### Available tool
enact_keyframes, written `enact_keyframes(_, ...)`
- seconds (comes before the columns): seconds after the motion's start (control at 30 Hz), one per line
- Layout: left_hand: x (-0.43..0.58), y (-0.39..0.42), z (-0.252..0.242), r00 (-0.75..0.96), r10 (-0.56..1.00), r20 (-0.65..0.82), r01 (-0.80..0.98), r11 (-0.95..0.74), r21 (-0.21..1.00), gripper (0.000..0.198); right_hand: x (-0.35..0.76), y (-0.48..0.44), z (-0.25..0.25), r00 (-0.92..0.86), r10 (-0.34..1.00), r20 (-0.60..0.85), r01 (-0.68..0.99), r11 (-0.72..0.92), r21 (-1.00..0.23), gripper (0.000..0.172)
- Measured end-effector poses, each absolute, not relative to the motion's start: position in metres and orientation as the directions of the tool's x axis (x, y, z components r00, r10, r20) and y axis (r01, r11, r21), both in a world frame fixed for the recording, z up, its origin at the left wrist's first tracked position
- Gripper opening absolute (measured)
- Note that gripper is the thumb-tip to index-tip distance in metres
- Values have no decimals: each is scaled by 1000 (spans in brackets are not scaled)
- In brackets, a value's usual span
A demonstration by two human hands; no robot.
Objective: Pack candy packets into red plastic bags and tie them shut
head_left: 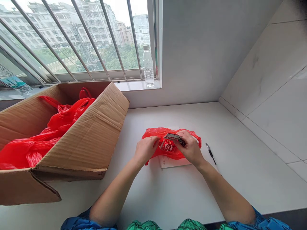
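A red plastic bag (175,156) lies spread on the white tabletop, partly over a white sheet or booklet (171,163). My left hand (146,147) is closed on the bag's left edge. In my right hand (191,147), above the bag, is a small dark packet with a silvery patterned face (173,136); its exact kind is not clear. A red packet with white print (167,146) shows inside the bag, between my hands. Fingertips of both hands are partly hidden.
A large open cardboard box (88,134) holding red plastic bags (64,116) stands at the left. To the right of my right hand lies a black pen (210,151). A clear bottle (148,67) stands on the sill by the barred window; another bottle (15,81) leans at far left.
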State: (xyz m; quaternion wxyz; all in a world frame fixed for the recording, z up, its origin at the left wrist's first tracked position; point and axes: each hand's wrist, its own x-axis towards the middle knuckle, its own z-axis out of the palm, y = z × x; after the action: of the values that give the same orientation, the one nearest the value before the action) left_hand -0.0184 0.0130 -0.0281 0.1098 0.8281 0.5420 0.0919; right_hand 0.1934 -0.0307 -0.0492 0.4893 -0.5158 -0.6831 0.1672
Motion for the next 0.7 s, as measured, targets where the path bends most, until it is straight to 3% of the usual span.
enact_keyframes(0.23, -15, 15, -34, 345, 939, -6, 936, -343, 77, 32, 197, -26, -61, -68, 853, 518, 633, 438, -639, 20)
enact_keyframes(0.53, -15, 15, -46, 382, 924, -18, 923, -380, 55, 28, 198, -24, -69, -33, 866, 499, 846, 291, -447, 21)
enact_keyframes(0.7, -16, 15, -49, 396, 918, 3, 916, -395, 71, 34, 198, -23, -69, -30, 865, 501, 855, 283, -436, 21)
